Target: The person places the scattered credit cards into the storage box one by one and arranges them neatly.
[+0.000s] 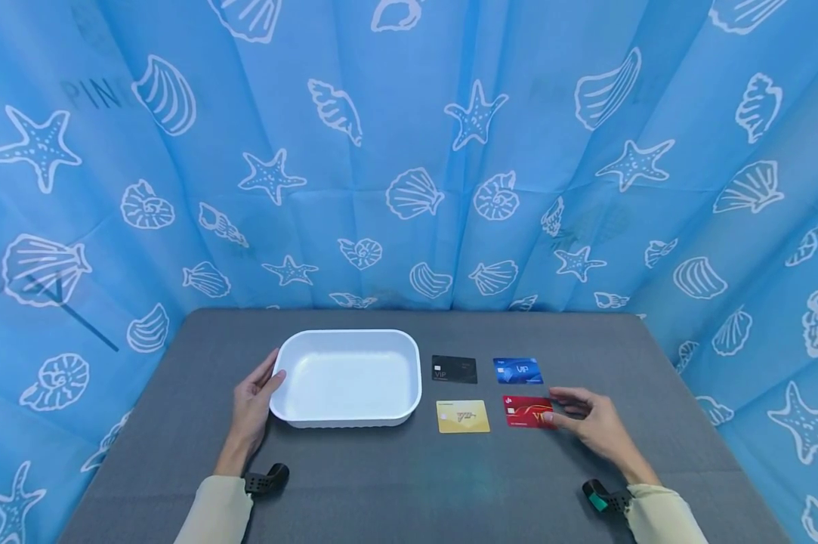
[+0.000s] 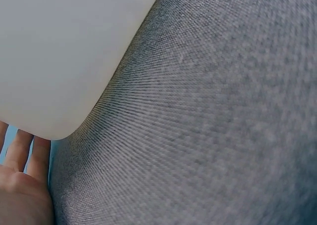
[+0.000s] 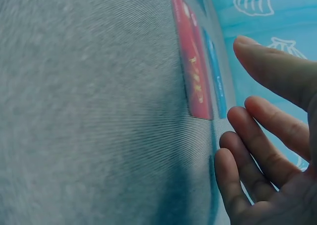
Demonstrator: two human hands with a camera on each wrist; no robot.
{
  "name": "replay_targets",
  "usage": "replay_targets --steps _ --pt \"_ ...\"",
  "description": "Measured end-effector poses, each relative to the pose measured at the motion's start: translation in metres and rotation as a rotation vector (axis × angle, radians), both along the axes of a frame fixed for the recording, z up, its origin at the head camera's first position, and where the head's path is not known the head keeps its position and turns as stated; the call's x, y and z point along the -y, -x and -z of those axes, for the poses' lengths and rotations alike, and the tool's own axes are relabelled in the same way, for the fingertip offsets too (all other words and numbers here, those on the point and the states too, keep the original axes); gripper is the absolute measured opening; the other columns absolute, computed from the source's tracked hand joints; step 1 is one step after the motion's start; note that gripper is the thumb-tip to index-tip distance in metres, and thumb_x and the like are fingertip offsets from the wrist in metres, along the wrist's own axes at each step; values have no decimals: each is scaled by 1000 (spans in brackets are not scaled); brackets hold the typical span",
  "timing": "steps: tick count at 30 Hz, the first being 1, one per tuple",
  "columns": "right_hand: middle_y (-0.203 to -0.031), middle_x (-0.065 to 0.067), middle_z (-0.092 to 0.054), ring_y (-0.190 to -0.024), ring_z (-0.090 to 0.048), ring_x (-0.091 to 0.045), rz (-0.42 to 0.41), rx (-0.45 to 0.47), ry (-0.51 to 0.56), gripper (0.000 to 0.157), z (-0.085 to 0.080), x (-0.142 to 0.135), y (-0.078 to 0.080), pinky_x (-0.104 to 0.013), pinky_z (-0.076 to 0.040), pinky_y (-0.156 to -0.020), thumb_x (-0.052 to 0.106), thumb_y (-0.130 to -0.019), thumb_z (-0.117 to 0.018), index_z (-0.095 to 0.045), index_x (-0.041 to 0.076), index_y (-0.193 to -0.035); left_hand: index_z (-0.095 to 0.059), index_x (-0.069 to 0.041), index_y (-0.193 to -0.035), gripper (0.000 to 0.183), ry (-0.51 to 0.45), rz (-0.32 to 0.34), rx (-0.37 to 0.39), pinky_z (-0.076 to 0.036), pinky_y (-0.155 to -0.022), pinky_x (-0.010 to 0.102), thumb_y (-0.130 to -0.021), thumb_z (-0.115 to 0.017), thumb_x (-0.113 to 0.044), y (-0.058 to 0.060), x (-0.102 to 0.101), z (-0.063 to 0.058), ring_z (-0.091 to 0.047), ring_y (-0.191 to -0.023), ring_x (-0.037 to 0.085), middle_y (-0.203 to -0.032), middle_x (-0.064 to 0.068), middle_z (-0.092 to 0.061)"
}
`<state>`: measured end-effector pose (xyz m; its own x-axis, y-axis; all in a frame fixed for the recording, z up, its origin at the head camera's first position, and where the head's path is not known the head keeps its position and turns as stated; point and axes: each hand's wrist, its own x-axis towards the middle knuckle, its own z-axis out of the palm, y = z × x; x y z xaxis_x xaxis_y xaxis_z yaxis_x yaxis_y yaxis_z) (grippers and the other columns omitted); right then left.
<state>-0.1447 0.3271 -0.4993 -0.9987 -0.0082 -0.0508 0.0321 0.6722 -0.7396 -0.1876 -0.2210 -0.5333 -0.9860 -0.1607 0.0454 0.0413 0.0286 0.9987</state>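
Steadying one white tray [image 1: 344,421] by its left end, my left grip [image 1: 248,397] pinches its rim, probably against sliding on the desk [image 1: 354,483]. My right grip [image 1: 591,425] hangs loosely spread by the red VIP card [image 1: 524,412]; one black card [image 1: 454,369], one blue card [image 1: 518,371] and one gold card [image 1: 463,417] make four, set apart, seemingly so none overlaps.
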Motion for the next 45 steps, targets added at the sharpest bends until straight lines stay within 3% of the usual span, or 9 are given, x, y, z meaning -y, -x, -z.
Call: replay_targets --steps 8,16,29,45 --pt "-123 -20 -64 -112 -59 -35 -28 -30 -78 55 11 -5 4 -48 -50 -91 28 -83 -85 -67 0 -128 -42 -5 -153 53 -18 -2 5 -42 -100 14 -104 -59 -13 0 -1 0 -40 -144 23 -158 8 -41" --pt "-121 -17 -62 -109 -55 -32 -49 -13 -85 59 13 -6 6 -42 -45 -88 30 -82 -87 -67 2 -130 -43 -7 -154 52 -25 -3 16 -43 -100 14 -104 -59 -14 -1 -2 1 -41 -144 23 -158 7 -42" --pt "-117 -15 -57 -109 -52 -32 -21 32 -93 63 18 -1 6 -45 -45 -89 32 -82 -87 -65 2 -133 -42 -6 -154 52 -17 -9 12 -42 -101 14 -105 -58 -16 -1 -3 1 -40 -144 23 -158 7 -41" --pt "-107 -11 -58 -97 -55 -27 -65 -57 -193 57 18 -1 10 -40 -48 -80 28 -77 -90 -70 1 -123 -42 -7 -153 52 -18 -17 14 -42 -101 15 -105 -58 -15 0 -3 1 -41 -143 22 -158 6 -42"
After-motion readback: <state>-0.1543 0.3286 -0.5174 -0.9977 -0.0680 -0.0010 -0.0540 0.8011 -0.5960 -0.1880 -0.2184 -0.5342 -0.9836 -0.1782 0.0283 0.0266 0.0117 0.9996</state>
